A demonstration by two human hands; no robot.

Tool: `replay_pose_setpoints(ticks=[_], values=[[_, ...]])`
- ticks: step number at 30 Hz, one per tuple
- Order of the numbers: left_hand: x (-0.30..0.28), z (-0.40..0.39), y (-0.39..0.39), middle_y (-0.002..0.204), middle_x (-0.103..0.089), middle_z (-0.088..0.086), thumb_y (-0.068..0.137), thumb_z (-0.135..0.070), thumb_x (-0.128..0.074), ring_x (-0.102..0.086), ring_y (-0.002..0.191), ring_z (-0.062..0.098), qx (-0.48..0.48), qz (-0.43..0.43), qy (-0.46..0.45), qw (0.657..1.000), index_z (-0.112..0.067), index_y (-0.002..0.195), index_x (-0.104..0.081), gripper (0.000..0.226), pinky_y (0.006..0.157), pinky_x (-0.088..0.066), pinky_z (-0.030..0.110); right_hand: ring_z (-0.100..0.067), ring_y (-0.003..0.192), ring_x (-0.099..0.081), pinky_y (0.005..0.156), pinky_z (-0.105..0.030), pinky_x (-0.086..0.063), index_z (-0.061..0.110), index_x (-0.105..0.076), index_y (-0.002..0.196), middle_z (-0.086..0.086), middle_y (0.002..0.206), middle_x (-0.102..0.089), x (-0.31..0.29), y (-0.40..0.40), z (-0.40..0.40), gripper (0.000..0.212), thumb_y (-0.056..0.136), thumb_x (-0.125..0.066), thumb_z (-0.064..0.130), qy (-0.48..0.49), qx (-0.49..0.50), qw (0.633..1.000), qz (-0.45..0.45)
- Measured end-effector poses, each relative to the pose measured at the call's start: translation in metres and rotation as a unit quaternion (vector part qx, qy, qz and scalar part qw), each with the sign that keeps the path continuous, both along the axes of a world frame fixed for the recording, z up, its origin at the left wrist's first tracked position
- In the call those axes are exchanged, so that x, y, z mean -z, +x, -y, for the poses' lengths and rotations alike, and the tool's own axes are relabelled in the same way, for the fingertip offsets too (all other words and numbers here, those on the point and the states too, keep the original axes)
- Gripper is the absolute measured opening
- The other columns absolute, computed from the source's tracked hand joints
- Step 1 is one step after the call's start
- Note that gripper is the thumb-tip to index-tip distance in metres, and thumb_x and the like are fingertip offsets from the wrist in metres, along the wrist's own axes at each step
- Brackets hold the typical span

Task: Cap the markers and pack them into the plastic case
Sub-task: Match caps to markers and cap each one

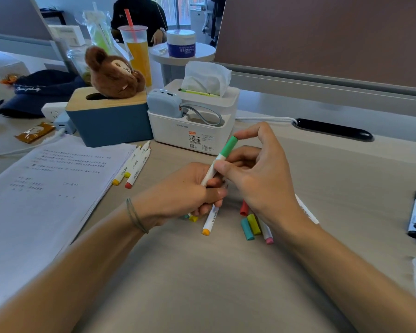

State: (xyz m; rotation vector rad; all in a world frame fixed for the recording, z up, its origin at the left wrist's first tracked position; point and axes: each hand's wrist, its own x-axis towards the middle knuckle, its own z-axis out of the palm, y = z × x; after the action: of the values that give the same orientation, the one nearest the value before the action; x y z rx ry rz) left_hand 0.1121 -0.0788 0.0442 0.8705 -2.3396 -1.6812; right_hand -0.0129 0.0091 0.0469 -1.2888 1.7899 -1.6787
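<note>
while the left hand (190, 188) grips the marker (211, 170), the right hand (257, 169) pinches its green cap (229, 146).

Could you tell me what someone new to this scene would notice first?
At centre, the left hand grips a white marker while the right hand pinches its green cap, forefinger on the tip. Loose caps, a teal cap among them, lie on the table just below the right hand. Behind, a brown plush toy sits on a blue tissue box.

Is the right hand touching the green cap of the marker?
Touching. In the head view, the right hand has a fingertip on the end of the green cap and its thumb on the barrel just below.
</note>
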Motion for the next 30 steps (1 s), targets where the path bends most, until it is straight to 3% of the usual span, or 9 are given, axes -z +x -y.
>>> replay_pose_setpoints(ticks=[3,6,10,12,15,17,20,25,30], values=[[0.001,-0.003,-0.001,0.059,-0.065,-0.001,0.097,-0.007,-0.061,-0.055,0.046,0.009,0.007,-0.010,-0.023,1.000,-0.003,0.086,-0.054,0.013,0.049,-0.050,0.025,-0.010,0.057,-0.070,0.058,-0.015,-0.052,0.018,-0.052,0.108,-0.001,0.069,-0.072,-0.004,0.000,0.000,0.038,0.085,-0.079,0.004,-0.013,0.007,1.000,0.011],[0.006,0.000,-0.001,0.072,-0.066,0.013,0.093,-0.007,-0.067,-0.060,0.052,0.017,0.000,-0.008,-0.025,1.000,-0.008,0.078,-0.050,0.023,0.049,-0.052,0.029,-0.024,0.068,-0.071,0.065,-0.026,-0.058,0.020,-0.054,0.110,-0.011,0.074,-0.072,-0.016,-0.015,0.000,0.034,0.089,-0.073,0.003,-0.038,0.031,0.998,0.024],[0.009,0.006,-0.001,0.074,-0.071,0.010,0.093,-0.007,-0.067,-0.063,0.054,0.017,-0.021,0.003,-0.031,0.999,-0.010,0.075,-0.050,0.025,0.047,-0.051,0.026,-0.025,0.071,-0.071,0.064,-0.029,-0.061,0.018,-0.058,0.115,-0.015,0.078,-0.073,-0.036,-0.045,-0.007,0.028,0.093,-0.065,0.003,-0.040,0.069,0.996,0.044],[0.006,0.008,-0.002,0.073,-0.073,0.007,0.094,-0.008,-0.066,-0.064,0.056,0.016,-0.035,0.004,-0.032,0.999,-0.013,0.074,-0.048,0.027,0.049,-0.053,0.026,-0.024,0.066,-0.070,0.060,-0.029,-0.059,0.018,-0.061,0.116,-0.013,0.076,-0.073,-0.040,-0.061,-0.009,0.028,0.093,-0.064,0.003,0.011,0.073,0.997,0.017],[0.002,0.009,-0.002,0.080,-0.077,0.008,0.095,-0.007,-0.064,-0.067,0.062,0.018,-0.049,0.008,-0.035,0.998,-0.013,0.076,-0.047,0.027,0.056,-0.055,0.027,-0.029,0.065,-0.072,0.056,-0.030,-0.059,0.020,-0.066,0.114,-0.013,0.074,-0.075,-0.040,-0.081,-0.012,0.030,0.091,-0.066,0.002,0.173,0.028,0.982,-0.063],[0.001,0.010,-0.003,0.082,-0.078,0.007,0.097,-0.008,-0.062,-0.067,0.064,0.018,-0.048,0.015,-0.039,0.998,-0.014,0.077,-0.045,0.027,0.058,-0.055,0.029,-0.027,0.066,-0.073,0.055,-0.029,-0.059,0.023,-0.066,0.112,-0.011,0.073,-0.075,-0.034,-0.089,-0.012,0.031,0.088,-0.068,0.003,0.278,-0.002,0.953,-0.124],[0.000,0.010,-0.005,0.081,-0.078,0.005,0.097,-0.010,-0.061,-0.068,0.066,0.015,-0.059,0.026,-0.041,0.997,-0.015,0.076,-0.042,0.029,0.063,-0.057,0.025,-0.016,0.069,-0.072,0.067,-0.037,-0.062,0.029,-0.064,0.110,-0.003,0.074,-0.076,-0.022,-0.095,-0.009,0.034,0.083,-0.075,0.012,0.377,0.001,0.902,-0.211],[-0.001,0.008,-0.003,0.078,-0.078,0.008,0.093,-0.011,-0.067,-0.074,0.071,0.014,-0.070,0.033,-0.033,0.996,-0.016,0.077,-0.041,0.031,0.062,-0.056,0.021,-0.016,0.082,-0.068,0.076,-0.038,-0.059,0.027,-0.068,0.103,0.000,0.089,-0.070,-0.009,-0.102,-0.003,0.028,0.080,-0.084,0.026,0.411,0.020,0.872,-0.265],[-0.002,0.009,-0.003,0.076,-0.077,0.009,0.092,-0.015,-0.070,-0.074,0.070,0.015,-0.067,0.034,-0.046,0.996,-0.015,0.075,-0.043,0.032,0.061,-0.053,0.020,-0.012,0.078,-0.064,0.063,-0.029,-0.047,0.029,-0.066,0.099,0.003,0.086,-0.068,-0.013,-0.099,-0.004,0.027,0.080,-0.085,0.031,0.396,0.009,0.868,-0.300]])
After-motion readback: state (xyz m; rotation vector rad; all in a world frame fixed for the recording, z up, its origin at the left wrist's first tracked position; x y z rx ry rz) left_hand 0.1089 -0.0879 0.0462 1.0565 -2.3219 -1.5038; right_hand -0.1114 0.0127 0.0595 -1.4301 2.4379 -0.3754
